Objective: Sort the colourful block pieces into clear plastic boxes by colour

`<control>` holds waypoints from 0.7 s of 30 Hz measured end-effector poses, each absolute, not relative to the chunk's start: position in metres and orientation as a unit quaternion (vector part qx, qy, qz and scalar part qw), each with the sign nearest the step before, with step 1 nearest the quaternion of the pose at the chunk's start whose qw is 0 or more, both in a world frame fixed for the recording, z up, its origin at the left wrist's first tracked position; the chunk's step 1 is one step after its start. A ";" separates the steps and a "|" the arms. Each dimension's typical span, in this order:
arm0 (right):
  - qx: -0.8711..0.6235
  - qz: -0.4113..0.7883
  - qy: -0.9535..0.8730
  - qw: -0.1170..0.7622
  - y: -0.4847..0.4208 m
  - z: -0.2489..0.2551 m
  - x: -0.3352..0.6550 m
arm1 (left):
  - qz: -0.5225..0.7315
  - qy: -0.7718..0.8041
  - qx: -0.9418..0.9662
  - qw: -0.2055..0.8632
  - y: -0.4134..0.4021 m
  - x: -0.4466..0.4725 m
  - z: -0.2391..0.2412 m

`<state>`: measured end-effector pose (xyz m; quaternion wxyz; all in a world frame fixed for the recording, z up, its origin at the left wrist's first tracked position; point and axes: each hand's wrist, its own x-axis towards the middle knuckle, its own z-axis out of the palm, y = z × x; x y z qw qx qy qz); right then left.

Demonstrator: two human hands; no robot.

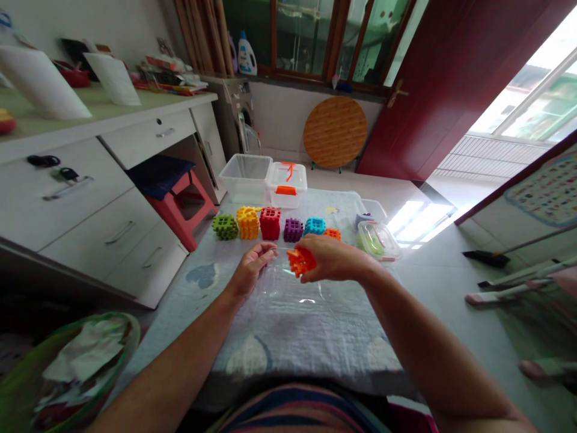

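Observation:
My right hand (331,257) is closed around several orange interlocking toy blocks (297,263), held over a see-through plastic container (293,294). The container's rim is pinched by my left hand (256,264); whether it is a stiff box or a soft bag I cannot tell. Beyond my hands stands a row of similar blocks grouped by colour: green (225,227), yellow (247,222), red (270,223), purple (293,230) and blue (314,226). At the row's right end, more orange blocks (332,234) show partly behind my right hand.
Behind the row sit an uncovered clear bin (246,187) and a lidded box with orange latches (286,191). A smaller lidded container (378,240) lies at the right of the cloth-covered table (198,325). A red stool (180,204) and a waste basket (130,337) are leftward.

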<state>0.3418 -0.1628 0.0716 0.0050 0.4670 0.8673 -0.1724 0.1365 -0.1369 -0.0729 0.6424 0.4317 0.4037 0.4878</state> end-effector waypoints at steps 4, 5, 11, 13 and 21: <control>0.459 -0.153 0.869 0.101 -0.162 0.036 0.306 | 0.489 0.390 0.425 0.654 -0.138 0.136 -0.073; 0.460 -0.147 0.869 0.110 -0.161 0.028 0.301 | 0.490 0.387 0.428 0.654 -0.138 0.136 -0.073; 0.492 -0.112 0.858 0.097 -0.167 0.005 0.285 | 0.480 0.386 0.451 0.646 -0.138 0.133 -0.073; 0.488 -0.099 0.862 0.089 -0.169 0.003 0.283 | 0.477 0.386 0.455 0.645 -0.137 0.133 -0.073; 0.481 -0.134 0.865 0.053 -0.174 0.008 0.298 | 0.481 0.392 0.459 0.636 -0.137 0.133 -0.073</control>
